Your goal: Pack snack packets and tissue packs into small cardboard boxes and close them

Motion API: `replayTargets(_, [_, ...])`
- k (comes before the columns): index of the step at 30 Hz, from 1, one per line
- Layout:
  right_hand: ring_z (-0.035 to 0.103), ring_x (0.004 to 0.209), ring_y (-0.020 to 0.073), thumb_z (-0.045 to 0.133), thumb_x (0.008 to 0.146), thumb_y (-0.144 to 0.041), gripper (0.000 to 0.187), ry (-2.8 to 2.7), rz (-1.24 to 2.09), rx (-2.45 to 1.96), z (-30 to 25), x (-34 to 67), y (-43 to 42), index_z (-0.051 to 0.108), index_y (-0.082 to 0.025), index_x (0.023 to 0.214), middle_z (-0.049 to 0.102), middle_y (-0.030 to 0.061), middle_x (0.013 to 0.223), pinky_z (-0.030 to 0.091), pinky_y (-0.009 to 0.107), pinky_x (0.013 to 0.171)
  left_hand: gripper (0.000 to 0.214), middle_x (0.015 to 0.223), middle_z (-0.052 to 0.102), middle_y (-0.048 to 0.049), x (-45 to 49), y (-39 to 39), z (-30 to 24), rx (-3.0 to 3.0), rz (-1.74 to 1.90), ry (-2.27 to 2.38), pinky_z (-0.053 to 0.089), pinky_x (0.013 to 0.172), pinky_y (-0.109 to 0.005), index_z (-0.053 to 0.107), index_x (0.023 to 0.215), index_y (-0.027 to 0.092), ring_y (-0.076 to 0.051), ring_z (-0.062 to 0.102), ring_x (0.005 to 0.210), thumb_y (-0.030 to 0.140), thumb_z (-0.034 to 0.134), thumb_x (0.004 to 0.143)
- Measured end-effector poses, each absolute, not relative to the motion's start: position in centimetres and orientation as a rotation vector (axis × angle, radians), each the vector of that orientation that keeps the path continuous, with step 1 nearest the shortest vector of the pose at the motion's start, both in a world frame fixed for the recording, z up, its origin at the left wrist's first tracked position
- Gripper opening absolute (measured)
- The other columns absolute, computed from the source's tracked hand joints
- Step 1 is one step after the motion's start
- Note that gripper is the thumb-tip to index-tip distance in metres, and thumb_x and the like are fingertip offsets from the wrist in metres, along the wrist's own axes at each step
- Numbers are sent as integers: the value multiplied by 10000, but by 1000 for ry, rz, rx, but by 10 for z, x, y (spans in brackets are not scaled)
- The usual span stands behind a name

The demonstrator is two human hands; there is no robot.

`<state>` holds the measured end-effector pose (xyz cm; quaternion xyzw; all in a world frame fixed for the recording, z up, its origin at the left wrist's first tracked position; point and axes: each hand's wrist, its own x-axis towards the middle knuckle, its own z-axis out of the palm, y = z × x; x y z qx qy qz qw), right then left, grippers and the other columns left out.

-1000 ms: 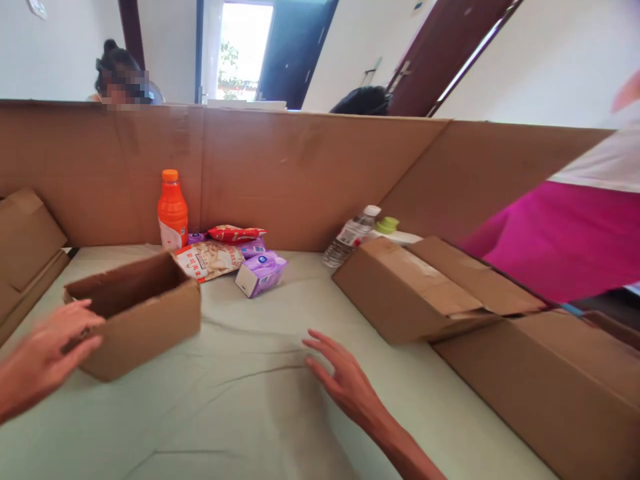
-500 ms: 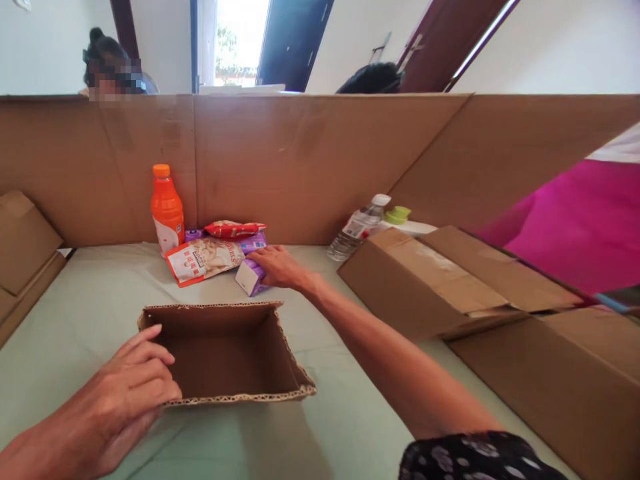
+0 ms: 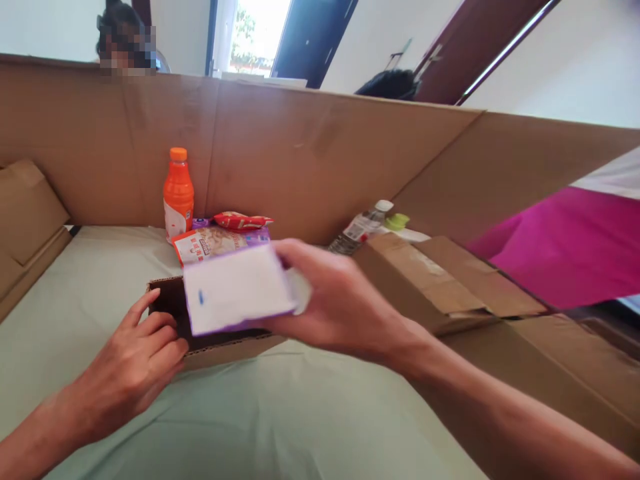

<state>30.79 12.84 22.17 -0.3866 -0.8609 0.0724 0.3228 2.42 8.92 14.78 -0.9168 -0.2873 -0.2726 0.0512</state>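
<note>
Fingers of the right hand (image 3: 340,297), parted, clasp a white-and-purple rectangular pack (image 3: 240,290) over an open brown cardboard box (image 3: 235,350) whose rim the half-curled left hand (image 3: 135,360) touches (grip unclear), presumably to steady it.

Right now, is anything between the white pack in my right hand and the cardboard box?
Nothing visible stands in the way; your left hand is at the left end of the box, and the pack hides part of its opening.
</note>
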Motion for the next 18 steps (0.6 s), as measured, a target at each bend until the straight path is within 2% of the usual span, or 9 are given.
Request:
replayTargets(2, [660,822,232,757,760,-300,266,-2613,46,-1151,220,289,128,634,-167,954,721,84,928,489,327,735,91,797,661,-3,21,83,146,-2717,-812,-928,318,1207,-538,629,924,180,-178,631,896,106,577,933])
replayTargets(4, [679,826,250,733,765,-268,213,-2912,23,-1283,219,271,135,652,-149,922,733,104,929,476,321,706,74,811,659,6,17,78,143,-2703,-826,-948,322,1206,-524,621,931,182,-174,626,911,114,592,935])
replayTargets(7, [714,852,270,731,794,-297,287,-3159,53,-1292,210,243,148,680,-122,1017,754,134,979,478,308,662,86,824,655,12,14,76,138,-2752,-876,-932,334,1203,-506,609,945,182,-166,611,929,101,580,942])
replayTargets(12, [729,976,303,704,852,-215,323,-3386,94,-1055,175,204,165,687,-69,1140,748,187,1099,537,325,716,115,804,644,14,13,82,132,-2792,-971,-907,341,1206,-497,605,935,179,-162,599,953,73,562,944])
replayTargets(15, [730,984,326,743,850,-299,451,-3400,283,-1088,168,200,171,658,-45,1213,738,202,1124,570,365,766,122,803,644,14,12,84,129,-2789,-994,-911,341,1212,-492,608,937,178,-163,603,979,65,561,943])
replayTargets(17, [721,1018,328,751,851,-339,519,-3309,431,-1068,175,213,170,634,-51,1267,723,200,1174,579,391,830,128,909,672,-11,11,83,126,-2775,-1000,-923,339,1218,-500,617,965,180,-184,604,1089,63,581,931])
replayTargets(18, [706,1069,322,735,867,-327,509,-3216,474,-1040,181,225,167,627,-66,1290,707,192,1224,572,400,886,147,1028,678,-39,11,82,124,-2744,-1024,-927,339,1218,-514,624,993,184,-207,584,1179,60,600,918])
